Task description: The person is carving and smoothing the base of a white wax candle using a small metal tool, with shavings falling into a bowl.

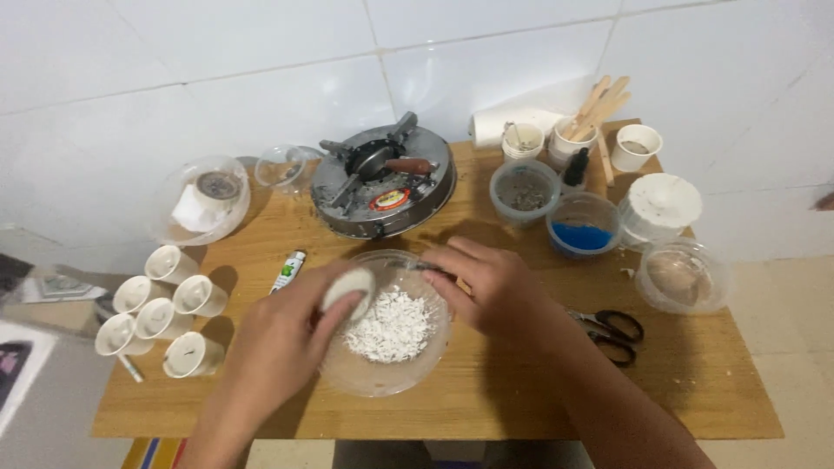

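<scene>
Left hand (282, 334): grasping white wax lump (347, 287) over clear bowl (382, 378) of white shavings (391, 328). Right hand (491, 291): gripping thin tool (426, 267), wooden tabletop (521, 399).

A home craft corner: small wooden table (521, 399) against white tiled wall (261, 78), floor tiles beside

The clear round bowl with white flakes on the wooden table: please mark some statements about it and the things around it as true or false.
1. The left hand holds a white lump over the clear round bowl. True.
2. The bowl's white flakes are blue. False: they are white; blue powder lies in a separate clear cup.
3. Black-handled scissors lie to the right of the right hand. True.
4. The white paper cups stand at the table's right edge. False: they cluster at the left.
</scene>
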